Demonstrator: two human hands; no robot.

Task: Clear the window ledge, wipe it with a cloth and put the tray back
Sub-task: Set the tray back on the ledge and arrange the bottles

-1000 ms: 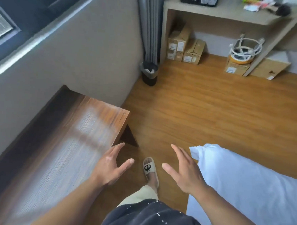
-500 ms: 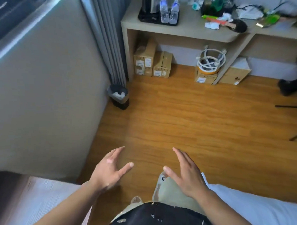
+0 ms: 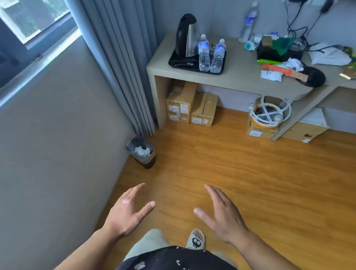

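Left hand [image 3: 128, 212] and right hand [image 3: 222, 214] spread wide, holding nothing; black plastic tray [image 3: 175, 63] far on beige desk [image 3: 239, 78].

Window [image 3: 26, 14]: cut off by top and left frame edges. Ledge [image 3: 34, 72]: runs off the left edge, far end behind curtain [image 3: 119, 62]. Tray [image 3: 183, 66]: largely covered by kettle [image 3: 186, 34] and bottles [image 3: 204, 55]. Box labels [image 3: 173, 108]: too small to read. Desk [image 3: 235, 78]: cut off at right edge.

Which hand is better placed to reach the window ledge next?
Probably left: the left hand is open, empty and nearer the window ledge; the right hand, also empty, sits farther across.
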